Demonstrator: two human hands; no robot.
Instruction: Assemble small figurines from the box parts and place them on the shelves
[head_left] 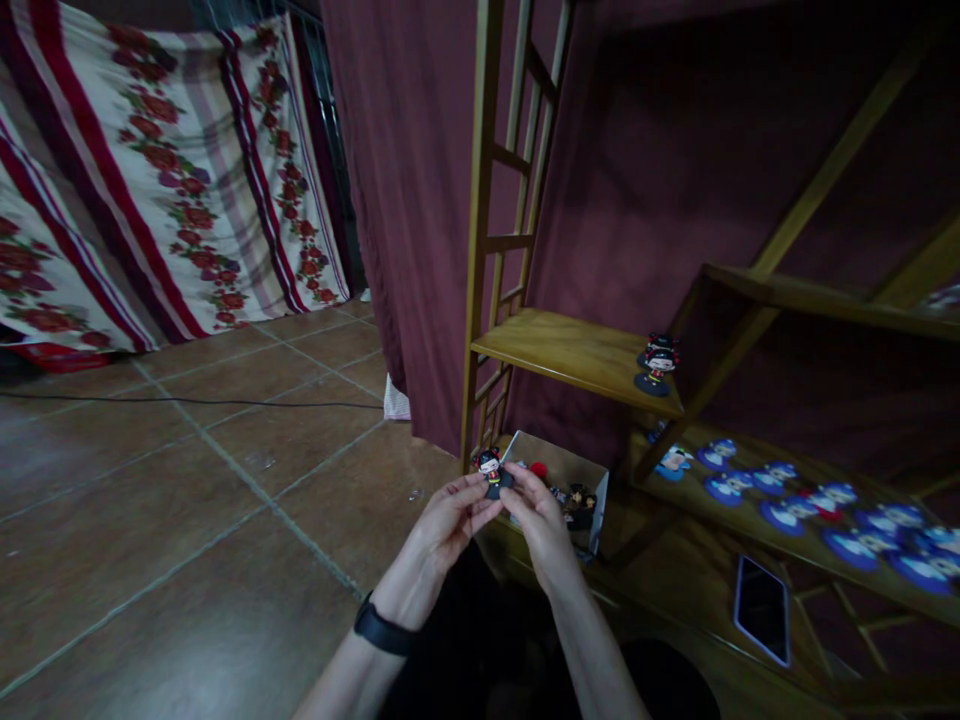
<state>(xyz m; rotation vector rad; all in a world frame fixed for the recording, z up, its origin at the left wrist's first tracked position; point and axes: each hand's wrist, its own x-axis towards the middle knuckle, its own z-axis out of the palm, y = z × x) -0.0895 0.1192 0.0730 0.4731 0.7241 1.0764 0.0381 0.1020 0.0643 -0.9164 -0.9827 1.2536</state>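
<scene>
Between my two hands is a small doll figurine (491, 469) with black hair buns, a pale face and a dark round base, held upright. My left hand (452, 515) pinches it from the left, and a dark band (385, 627) circles that wrist. From the right, my right hand (538, 515) grips the base with thumb and fingers. Just behind the right hand, an open cardboard box (602, 505) holds several more small figures and a red piece. Similar dark-haired figurines (658, 365) stand at the right end of the wooden shelf board (555, 345).
Several blue figurines (727, 487) line a lower shelf on the right. A phone (762, 610) lies on the bottom board. The shelf's upright post (480, 220) rises close to my hands. A black cable (225, 402) crosses the tiled floor (247, 560); a floral cloth (172, 180) hangs behind.
</scene>
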